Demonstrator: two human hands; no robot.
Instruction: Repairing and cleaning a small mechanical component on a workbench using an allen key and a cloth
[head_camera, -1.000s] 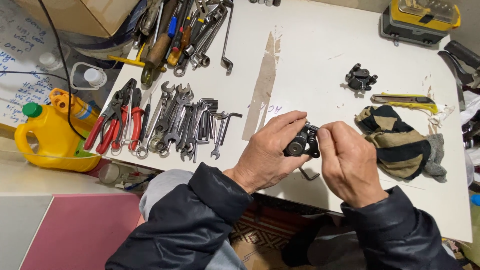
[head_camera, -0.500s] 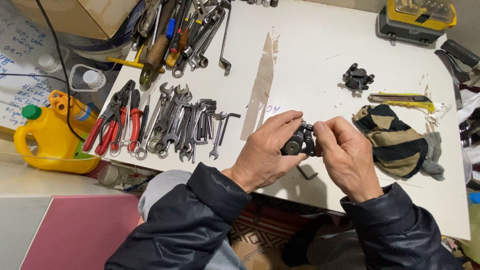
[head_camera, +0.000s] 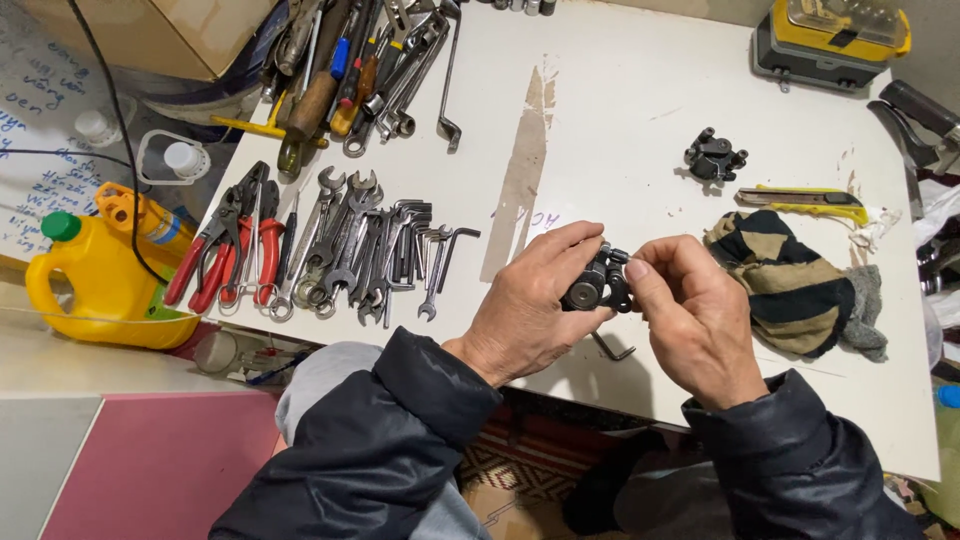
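Black part (head_camera: 596, 283) half-hidden by fingers (head_camera: 560, 250)

Left hand (head_camera: 535, 305) and right hand (head_camera: 695, 310) together grip a small black metal part (head_camera: 594, 285) above the white table (head_camera: 620, 130).

Wrenches (head_camera: 375, 245) left of rag (head_camera: 790, 285)

The small black metal part (head_camera: 594, 283) sat between my two hands, held just above the near edge of the white table. It was a chunky, dark casting with a round silver-grey face turned toward me and a few short lugs sticking out on its right side. My fingers hid most of its body.
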